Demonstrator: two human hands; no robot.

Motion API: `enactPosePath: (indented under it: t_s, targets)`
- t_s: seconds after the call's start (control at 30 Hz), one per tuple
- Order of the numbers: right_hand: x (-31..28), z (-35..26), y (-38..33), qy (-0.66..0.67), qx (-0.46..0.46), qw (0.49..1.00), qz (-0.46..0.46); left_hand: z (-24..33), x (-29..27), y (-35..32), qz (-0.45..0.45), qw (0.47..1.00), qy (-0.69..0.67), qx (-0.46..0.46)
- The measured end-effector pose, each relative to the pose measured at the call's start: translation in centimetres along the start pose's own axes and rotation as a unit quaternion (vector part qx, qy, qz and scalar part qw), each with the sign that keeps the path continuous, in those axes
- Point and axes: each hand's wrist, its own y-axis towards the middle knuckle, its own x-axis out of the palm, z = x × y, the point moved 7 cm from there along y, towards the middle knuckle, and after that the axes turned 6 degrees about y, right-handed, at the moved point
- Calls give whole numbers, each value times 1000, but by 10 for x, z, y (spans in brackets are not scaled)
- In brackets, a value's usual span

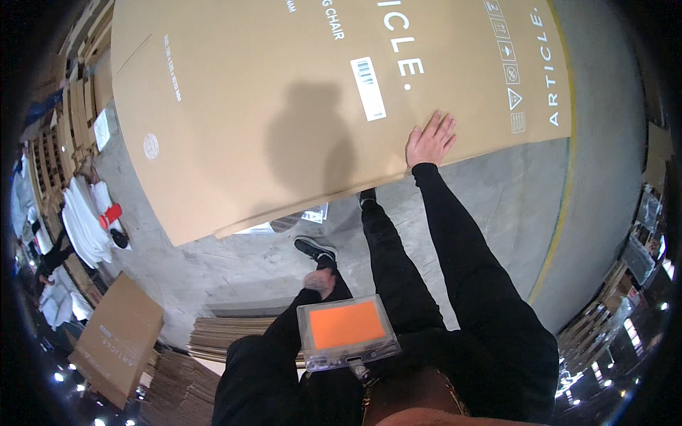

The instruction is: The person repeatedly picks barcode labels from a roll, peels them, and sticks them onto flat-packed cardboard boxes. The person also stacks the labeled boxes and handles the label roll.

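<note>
A large brown cardboard box (234,156) with white printing and a white barcode label (367,89) spreads across the upper part of the view. My right hand (432,142) lies flat on it near its close edge, fingers stretched out and holding nothing. Lower down, my left hand (319,282) is by my left leg, apart from the box. Motion smears its fingers, so whether it grips anything is not visible. An orange card in a clear badge holder (348,325) hangs in front of my body.
Flat cardboard sheets (231,335) are stacked behind me. At the lower left stands another brown box (117,337). White wrapping material (87,224) and wooden pallets (53,163) line the left side. A yellow line (561,220) runs along the grey concrete floor at right.
</note>
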Motion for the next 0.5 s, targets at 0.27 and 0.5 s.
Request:
enactPosePath:
  t_s: [0.27,0.5]
  targets:
    - [-15,2,-32,-28,61,996,-53,-67,37,-121,77,946,-215,-229]
    - [-7,-25,-118,257,363,895,-27,-22,53,-178,103,923,-348,-127]
